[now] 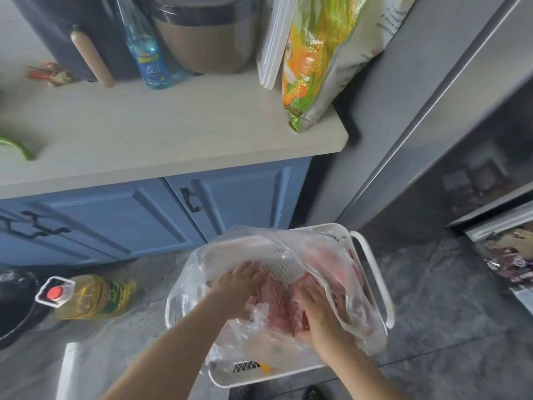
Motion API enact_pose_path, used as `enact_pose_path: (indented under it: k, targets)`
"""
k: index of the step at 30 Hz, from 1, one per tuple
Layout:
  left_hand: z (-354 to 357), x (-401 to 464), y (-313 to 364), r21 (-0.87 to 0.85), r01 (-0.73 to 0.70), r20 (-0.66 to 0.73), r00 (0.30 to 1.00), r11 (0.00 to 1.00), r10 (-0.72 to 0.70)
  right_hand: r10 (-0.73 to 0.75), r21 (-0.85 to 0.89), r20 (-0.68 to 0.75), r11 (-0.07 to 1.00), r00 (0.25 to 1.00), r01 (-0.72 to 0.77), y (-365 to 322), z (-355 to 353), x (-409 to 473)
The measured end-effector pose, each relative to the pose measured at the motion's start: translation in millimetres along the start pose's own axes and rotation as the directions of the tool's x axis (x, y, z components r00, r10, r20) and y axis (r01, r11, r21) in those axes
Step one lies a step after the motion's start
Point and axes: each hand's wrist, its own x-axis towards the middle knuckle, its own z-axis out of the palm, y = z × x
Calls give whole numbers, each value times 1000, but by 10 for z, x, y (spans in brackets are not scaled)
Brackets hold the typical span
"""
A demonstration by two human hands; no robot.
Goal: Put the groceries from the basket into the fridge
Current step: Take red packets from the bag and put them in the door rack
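Note:
A white plastic basket (pixel 375 272) stands on the grey floor in front of the fridge (pixel 450 90). Clear plastic bags of raw pink meat (pixel 281 308) fill it. My left hand (pixel 240 284) reaches into the bags from the left, fingers spread on the plastic beside the meat. From the right, my right hand (pixel 320 310) lies on the same bag with fingers extended over the meat. A larger clear bag (pixel 343 261) with more pink meat lies toward the basket's right side. The fridge's lower drawer (pixel 507 255) at the right edge is pulled out, with packets inside.
A bottle of yellow cooking oil (pixel 92 297) lies on the floor at left beside a dark pot (pixel 17 307). Blue cabinets (pixel 138 217) carry a pale counter (pixel 161 128) holding a blue bottle (pixel 148 53), a cooker and a corn-printed bag (pixel 320 59).

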Motion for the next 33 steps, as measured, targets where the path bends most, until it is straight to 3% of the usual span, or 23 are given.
enact_pose_path:
  k: [3,7,10,14,20,23,28,33]
  targets:
    - [-30,58,-94,-2,50,43,998,999,-50,219,-28,-99,974,971,-223,27,268,99]
    - [13,32,-204,6,66,20,998,998,-66,280,-93,-94,953,955,-289,-283,323,257]
    - [94,-15,-231,-27,61,-71,996,998,-63,341,7,-40,940,939,-341,-322,541,351]
    - [138,-91,-237,-143,69,-134,987,987,-89,336,98,-96,940,937,-327,-304,560,398]
    - [-131,-169,-227,-466,17,-171,979,885,-109,250,168,-333,965,909,-204,-107,569,416]
    - [-351,-235,-219,-552,-46,-210,974,832,-85,233,312,-365,943,901,-118,-79,434,343]
    - [-745,-448,-186,-708,-49,-161,982,705,-94,242,595,-359,803,901,21,-214,-96,134]
    - [-1231,-795,-123,-783,-79,-136,990,617,-46,214,704,-386,697,898,137,-431,-671,-101]
